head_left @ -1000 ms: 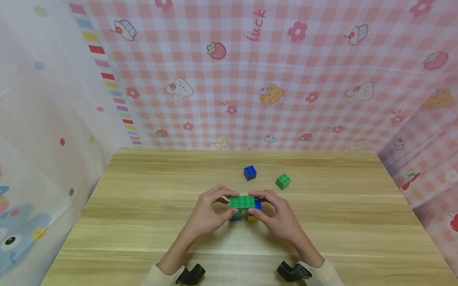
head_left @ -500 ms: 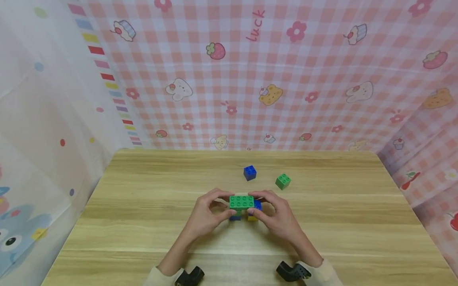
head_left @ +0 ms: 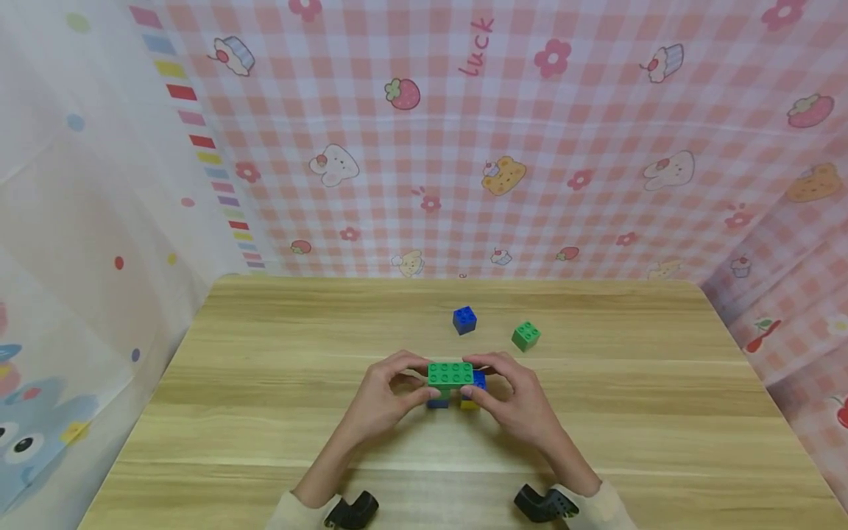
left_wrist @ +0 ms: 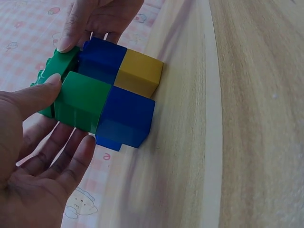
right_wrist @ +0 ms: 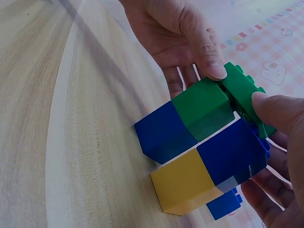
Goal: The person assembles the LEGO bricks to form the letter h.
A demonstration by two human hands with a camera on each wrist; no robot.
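Observation:
In the head view a long green brick lies across the tops of two short stacks. One stack is a green brick over a blue brick; the other is a blue brick over a yellow brick. My left hand pinches the long brick's left end, its thumb at the joint with the green brick below. On the other end, my right hand pinches with thumb and fingers. A narrow gap shows under the long brick in the right wrist view.
Behind the hands, a loose blue brick and a loose green brick sit on the wooden table. A pink checked cloth hangs along the table's back edge.
My left fingertips have shifted slightly left along the long green brick, toward its end. The right hand and the bricks look nearly still.

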